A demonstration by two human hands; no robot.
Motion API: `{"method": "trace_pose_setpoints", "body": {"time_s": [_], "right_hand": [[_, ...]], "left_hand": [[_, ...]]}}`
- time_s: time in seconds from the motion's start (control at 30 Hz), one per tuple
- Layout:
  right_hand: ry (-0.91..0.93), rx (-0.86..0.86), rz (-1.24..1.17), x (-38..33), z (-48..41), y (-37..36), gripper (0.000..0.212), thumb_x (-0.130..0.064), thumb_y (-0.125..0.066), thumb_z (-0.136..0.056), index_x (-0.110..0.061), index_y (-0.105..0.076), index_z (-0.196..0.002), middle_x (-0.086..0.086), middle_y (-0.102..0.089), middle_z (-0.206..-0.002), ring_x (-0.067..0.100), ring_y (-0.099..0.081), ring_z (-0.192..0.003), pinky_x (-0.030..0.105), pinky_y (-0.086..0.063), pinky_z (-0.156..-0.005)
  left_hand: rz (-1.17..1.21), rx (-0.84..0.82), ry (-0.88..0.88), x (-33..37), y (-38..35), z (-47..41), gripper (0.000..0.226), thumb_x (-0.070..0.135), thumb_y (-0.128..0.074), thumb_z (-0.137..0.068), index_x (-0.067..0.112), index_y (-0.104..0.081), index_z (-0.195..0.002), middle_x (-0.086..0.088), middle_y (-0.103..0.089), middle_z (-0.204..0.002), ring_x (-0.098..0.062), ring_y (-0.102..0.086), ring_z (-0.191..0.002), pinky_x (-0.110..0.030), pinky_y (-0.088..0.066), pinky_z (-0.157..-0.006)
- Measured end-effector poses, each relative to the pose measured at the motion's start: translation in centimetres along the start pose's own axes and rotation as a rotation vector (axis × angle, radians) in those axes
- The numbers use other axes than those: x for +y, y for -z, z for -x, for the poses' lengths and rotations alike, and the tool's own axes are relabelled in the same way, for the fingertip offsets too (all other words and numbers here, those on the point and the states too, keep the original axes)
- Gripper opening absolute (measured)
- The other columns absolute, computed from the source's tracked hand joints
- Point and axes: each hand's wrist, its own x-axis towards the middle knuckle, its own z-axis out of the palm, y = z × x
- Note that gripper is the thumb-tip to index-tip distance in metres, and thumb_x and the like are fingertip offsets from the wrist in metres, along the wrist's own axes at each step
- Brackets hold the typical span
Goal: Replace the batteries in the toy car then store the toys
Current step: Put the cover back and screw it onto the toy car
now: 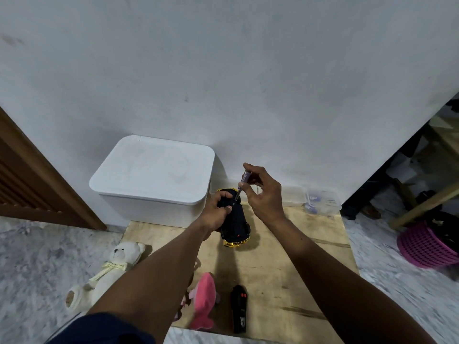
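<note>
Head view, near to far. Black handheld remote control [239,309] and pink plush toy [203,301]: lying at the near edge of a flat plywood board [285,269]. White teddy bear with pale bow [109,269]: on the marbled floor, left of the board. Black toy car with gold trim [236,224]: at the board's far half, underside up, left hand [216,209] grip wrapped round its far end. Right hand [263,194]: grip pinching a slim clear-handled screwdriver [242,184], tip down on the car. White lidded plastic storage box [154,175]: against the wall, lid on.

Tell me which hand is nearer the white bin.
Left. The left hand grips the car just right of the bin; the right hand, pinching a screwdriver, is farther right, beyond the car.
</note>
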Motion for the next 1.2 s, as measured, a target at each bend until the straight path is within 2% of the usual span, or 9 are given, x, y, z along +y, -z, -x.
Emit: {"method": "trace_pose_setpoints", "body": {"time_s": [0.1,0.27,0.43,0.57,0.7,0.87,1.0,1.13,1.2], "right_hand": [[-0.010,-0.045,-0.025,-0.2,0.1,0.0,0.050,0.005,-0.066,-0.087,-0.019,-0.061,-0.130,-0.002,-0.070,-0.116,0.012,-0.067,-0.109,0.030,-0.055,-0.097],[-0.022,0.000,-0.015,-0.4,0.1,-0.4,0.050,0.006,-0.066,-0.086,-0.022,-0.064,-0.128,-0.003,-0.070,-0.102,0.013,-0.069,-0.094,0.025,-0.059,-0.083],[-0.081,-0.015,-0.083,-0.6,0.0,0.2,0.050,0.007,-0.062,-0.089,-0.022,-0.059,-0.130,0.001,-0.071,-0.113,0.011,-0.069,-0.107,0.024,-0.055,-0.093],[-0.062,0.000,-0.033,-0.7,-0.2,0.5,0.049,0.004,-0.071,-0.084,-0.024,-0.064,-0.123,-0.009,-0.069,-0.095,0.009,-0.069,-0.088,0.026,-0.058,-0.081],[-0.036,-0.050,-0.049,-0.8,-0.1,0.3,0.055,0.004,-0.068,-0.085,-0.026,-0.061,-0.131,-0.007,-0.069,-0.111,0.014,-0.068,-0.103,0.028,-0.056,-0.093],[-0.078,0.011,-0.055,-1.0,0.1,-0.4,0.055,0.003,-0.068,-0.087,-0.027,-0.061,-0.132,-0.003,-0.070,-0.111,0.015,-0.070,-0.101,0.034,-0.061,-0.085],[-0.059,-0.043,-0.028,-0.9,0.5,-0.2,0.060,0.002,-0.064,-0.090,-0.030,-0.053,-0.141,-0.001,-0.069,-0.121,0.008,-0.068,-0.109,0.025,-0.057,-0.091],[-0.082,0.029,0.008,-0.9,0.6,-0.1,0.064,0.000,-0.066,-0.089,-0.039,-0.053,-0.138,-0.001,-0.072,-0.106,0.006,-0.070,-0.093,0.022,-0.059,-0.081],[-0.073,0.027,0.010,-0.8,0.6,0.1,0.065,-0.001,-0.069,-0.088,-0.039,-0.052,-0.138,-0.001,-0.071,-0.109,0.006,-0.069,-0.094,0.022,-0.057,-0.086]], "left_hand": [[0.002,0.001,-0.005,0.1,-0.2,0.2,0.032,0.002,-0.047,-0.098,0.022,-0.053,-0.122,-0.007,-0.058,-0.125,-0.019,-0.060,-0.095,-0.036,-0.057,-0.068],[0.008,-0.005,-0.009,0.2,-0.4,0.3,0.031,0.003,-0.047,-0.098,0.023,-0.054,-0.121,-0.007,-0.059,-0.125,-0.018,-0.060,-0.095,-0.035,-0.057,-0.067],[-0.001,0.011,0.013,0.1,0.2,0.2,0.032,0.005,-0.047,-0.099,0.027,-0.053,-0.121,-0.007,-0.058,-0.127,-0.023,-0.059,-0.101,-0.044,-0.057,-0.079],[0.002,0.008,0.013,0.2,0.2,0.4,0.033,0.005,-0.047,-0.099,0.027,-0.052,-0.123,-0.006,-0.058,-0.127,-0.021,-0.060,-0.097,-0.043,-0.057,-0.076],[0.006,0.001,-0.010,0.6,-0.1,0.6,0.032,0.005,-0.047,-0.099,0.026,-0.053,-0.123,-0.007,-0.058,-0.128,-0.022,-0.060,-0.100,-0.035,-0.056,-0.068],[0.020,0.004,-0.022,0.9,-0.7,0.8,0.032,0.002,-0.048,-0.098,0.024,-0.055,-0.121,-0.007,-0.060,-0.126,-0.022,-0.061,-0.099,-0.037,-0.057,-0.071],[0.021,0.006,-0.020,0.8,-0.5,1.0,0.032,0.003,-0.048,-0.098,0.024,-0.054,-0.121,-0.007,-0.059,-0.127,-0.021,-0.061,-0.098,-0.036,-0.057,-0.070],[0.011,0.012,-0.019,1.0,-0.2,1.2,0.032,0.004,-0.048,-0.098,0.026,-0.054,-0.120,-0.006,-0.059,-0.128,-0.021,-0.061,-0.099,-0.034,-0.057,-0.068],[0.002,0.010,-0.017,1.0,-0.2,1.3,0.032,0.004,-0.048,-0.098,0.026,-0.054,-0.121,-0.006,-0.059,-0.127,-0.020,-0.061,-0.098,-0.035,-0.056,-0.070]]}}
